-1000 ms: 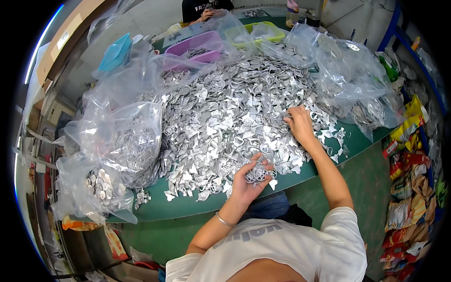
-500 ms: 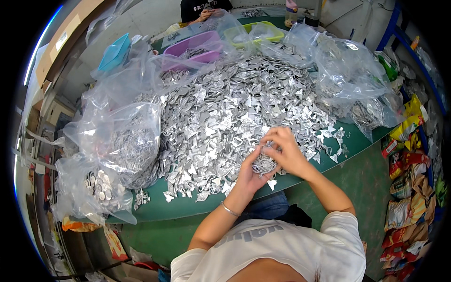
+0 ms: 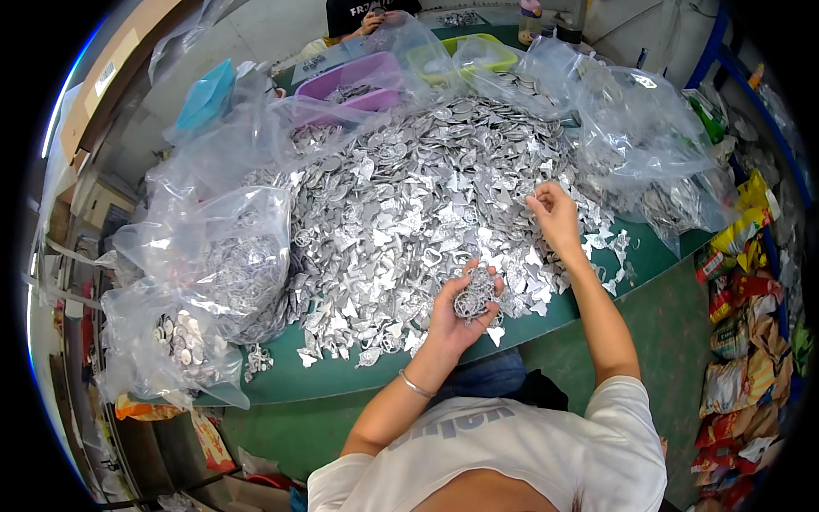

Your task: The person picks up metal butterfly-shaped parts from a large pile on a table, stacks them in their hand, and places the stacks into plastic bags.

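Note:
A broad heap of small flat silver metal pieces [image 3: 384, 222] covers the table. My left hand [image 3: 445, 324], palm up, cups a bunch of openwork metal pieces [image 3: 474, 300] just above the heap's near edge. Over the right side of the heap is my right hand [image 3: 559, 213], thumb and fingers drawn together in a pinch. Whatever lies between those fingertips is too small to make out.
Clear plastic bags [image 3: 239, 256] of metal parts stand at the left, with another bag [image 3: 640, 128] at the right. Behind the heap are a purple basket [image 3: 388, 101] and a lime-green basket [image 3: 499, 53]. Across the table sits another person [image 3: 358, 19].
My right hand has left my left hand and moved up and right over the heap. My left hand stays nearly in place, and the bunch in it is now uncovered.

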A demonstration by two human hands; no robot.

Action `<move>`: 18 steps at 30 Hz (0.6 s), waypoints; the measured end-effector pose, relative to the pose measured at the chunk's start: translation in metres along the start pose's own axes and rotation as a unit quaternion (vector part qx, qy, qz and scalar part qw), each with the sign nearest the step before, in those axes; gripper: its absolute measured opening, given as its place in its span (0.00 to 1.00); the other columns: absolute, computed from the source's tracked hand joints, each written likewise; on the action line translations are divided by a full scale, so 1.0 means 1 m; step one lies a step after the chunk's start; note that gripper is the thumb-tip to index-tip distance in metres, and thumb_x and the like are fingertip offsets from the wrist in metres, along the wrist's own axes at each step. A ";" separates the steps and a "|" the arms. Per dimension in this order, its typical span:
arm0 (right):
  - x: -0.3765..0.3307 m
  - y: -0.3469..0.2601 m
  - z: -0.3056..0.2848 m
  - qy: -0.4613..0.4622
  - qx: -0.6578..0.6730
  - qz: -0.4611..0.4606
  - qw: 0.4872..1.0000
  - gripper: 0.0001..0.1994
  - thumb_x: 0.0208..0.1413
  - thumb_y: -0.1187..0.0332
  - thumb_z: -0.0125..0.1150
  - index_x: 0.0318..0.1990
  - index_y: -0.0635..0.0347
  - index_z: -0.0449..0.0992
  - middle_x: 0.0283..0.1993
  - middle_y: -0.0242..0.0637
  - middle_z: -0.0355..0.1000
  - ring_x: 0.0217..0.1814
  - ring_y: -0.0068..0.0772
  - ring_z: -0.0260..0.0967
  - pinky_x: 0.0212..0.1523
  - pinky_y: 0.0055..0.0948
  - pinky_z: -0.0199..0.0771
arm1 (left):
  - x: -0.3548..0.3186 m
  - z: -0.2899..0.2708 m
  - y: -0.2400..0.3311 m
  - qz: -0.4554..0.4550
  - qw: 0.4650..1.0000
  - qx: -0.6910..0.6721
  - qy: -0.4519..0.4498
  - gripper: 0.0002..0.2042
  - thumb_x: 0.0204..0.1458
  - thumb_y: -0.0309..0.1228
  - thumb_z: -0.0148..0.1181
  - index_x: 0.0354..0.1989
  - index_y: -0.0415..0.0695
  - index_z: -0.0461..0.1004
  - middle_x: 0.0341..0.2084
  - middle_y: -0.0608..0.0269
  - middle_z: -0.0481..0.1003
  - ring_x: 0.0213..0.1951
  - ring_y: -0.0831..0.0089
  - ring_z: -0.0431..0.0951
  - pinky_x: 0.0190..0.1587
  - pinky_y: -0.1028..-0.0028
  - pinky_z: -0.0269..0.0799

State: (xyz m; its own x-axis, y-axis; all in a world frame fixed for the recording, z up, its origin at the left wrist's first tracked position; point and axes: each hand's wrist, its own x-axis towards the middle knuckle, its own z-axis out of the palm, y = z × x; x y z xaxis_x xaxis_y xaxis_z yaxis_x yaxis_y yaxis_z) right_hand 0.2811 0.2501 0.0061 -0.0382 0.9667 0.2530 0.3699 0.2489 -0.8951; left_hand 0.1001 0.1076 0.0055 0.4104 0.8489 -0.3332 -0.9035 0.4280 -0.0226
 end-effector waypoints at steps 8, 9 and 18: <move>-0.056 -0.067 -0.004 -0.330 0.062 0.000 0.942 0.06 0.49 0.72 0.57 0.34 0.63 0.73 0.31 0.31 0.68 0.29 0.18 0.62 0.31 0.18 0.62 | 0.006 0.011 0.000 0.019 0.987 0.151 0.045 0.18 0.53 0.38 0.50 0.51 0.46 0.62 0.47 0.53 0.67 0.49 0.57 0.69 0.43 0.61 0.72; -0.051 -0.065 -0.002 -0.278 0.045 -0.027 0.959 0.07 0.48 0.71 0.58 0.34 0.63 0.73 0.31 0.32 0.68 0.30 0.20 0.63 0.32 0.20 0.63 | 0.006 0.012 0.001 0.023 0.979 0.190 0.067 0.18 0.54 0.38 0.50 0.51 0.46 0.61 0.47 0.52 0.67 0.49 0.56 0.69 0.43 0.60 0.72; 0.046 0.006 0.016 -0.100 -0.368 -0.287 0.879 0.17 0.46 0.67 0.58 0.45 0.58 0.69 0.56 0.40 0.60 0.60 0.43 0.53 0.54 0.39 0.56 | 0.003 0.005 -0.003 -0.026 0.995 0.074 -0.059 0.18 0.50 0.34 0.53 0.51 0.48 0.62 0.46 0.50 0.66 0.47 0.54 0.68 0.39 0.57 0.74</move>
State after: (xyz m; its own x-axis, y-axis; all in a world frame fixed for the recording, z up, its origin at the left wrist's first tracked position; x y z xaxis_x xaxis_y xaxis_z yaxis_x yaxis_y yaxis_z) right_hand 0.2668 0.2964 0.0070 -0.5504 0.7033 0.4500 0.7331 0.6650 -0.1426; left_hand 0.1045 0.1103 0.0095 0.4754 0.8514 -0.2216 -0.8565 0.5054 0.1044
